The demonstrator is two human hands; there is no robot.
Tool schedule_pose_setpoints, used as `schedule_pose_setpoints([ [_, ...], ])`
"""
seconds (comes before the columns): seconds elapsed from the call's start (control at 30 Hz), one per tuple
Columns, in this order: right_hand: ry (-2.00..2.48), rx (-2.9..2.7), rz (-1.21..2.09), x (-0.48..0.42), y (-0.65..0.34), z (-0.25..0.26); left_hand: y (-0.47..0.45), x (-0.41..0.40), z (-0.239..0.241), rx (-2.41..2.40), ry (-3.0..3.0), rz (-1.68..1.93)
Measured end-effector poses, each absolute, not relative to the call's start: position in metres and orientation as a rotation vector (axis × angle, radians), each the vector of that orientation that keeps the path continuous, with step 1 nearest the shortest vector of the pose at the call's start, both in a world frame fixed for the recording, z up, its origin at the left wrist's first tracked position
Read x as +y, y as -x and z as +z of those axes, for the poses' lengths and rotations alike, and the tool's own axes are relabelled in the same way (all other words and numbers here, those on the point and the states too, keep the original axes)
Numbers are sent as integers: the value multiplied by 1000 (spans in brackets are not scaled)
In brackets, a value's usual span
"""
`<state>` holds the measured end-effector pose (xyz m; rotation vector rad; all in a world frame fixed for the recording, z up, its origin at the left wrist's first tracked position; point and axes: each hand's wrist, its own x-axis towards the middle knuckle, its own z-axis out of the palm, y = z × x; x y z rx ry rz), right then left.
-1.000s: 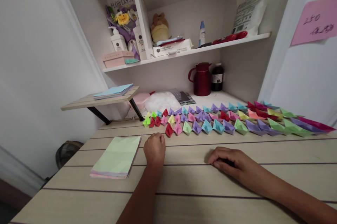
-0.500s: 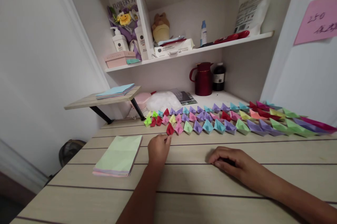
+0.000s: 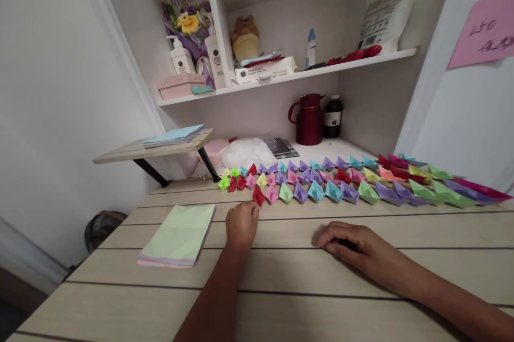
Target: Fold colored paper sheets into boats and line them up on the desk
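Note:
Rows of small folded paper boats [image 3: 341, 184] in many colours run across the wooden table [image 3: 281, 272] from the middle to the far right. My left hand [image 3: 242, 222] lies curled at the left end of the front row, with thumb and forefinger closed at the base of a red paper boat [image 3: 258, 195]. My right hand [image 3: 348, 241] rests palm down on the table further right, fingers bent under, nothing visible in it. A stack of square paper [image 3: 179, 235], pale green on top, lies just left of my left hand.
A small raised shelf [image 3: 120, 153] at the left back carries a blue paper stack [image 3: 173, 136]. Behind the boats stand a white plastic bag [image 3: 247, 152], a red jug [image 3: 308, 120] and a dark bottle [image 3: 332, 116]. A wall shelf [image 3: 289, 78] holds bottles and boxes. A pink note [image 3: 485, 31] hangs right.
My left hand has slid forward from a fist short of the row until its fingertips meet the red boat. My right hand has stayed where it was.

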<state>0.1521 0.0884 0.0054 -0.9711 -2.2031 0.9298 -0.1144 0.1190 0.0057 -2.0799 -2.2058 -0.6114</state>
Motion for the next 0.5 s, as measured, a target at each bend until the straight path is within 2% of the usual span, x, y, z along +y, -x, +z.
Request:
schedule_pose_setpoints([
  [0.5, 948, -2230, 936, 92, -155, 2, 115, 121, 6, -2276, 1960, -470],
])
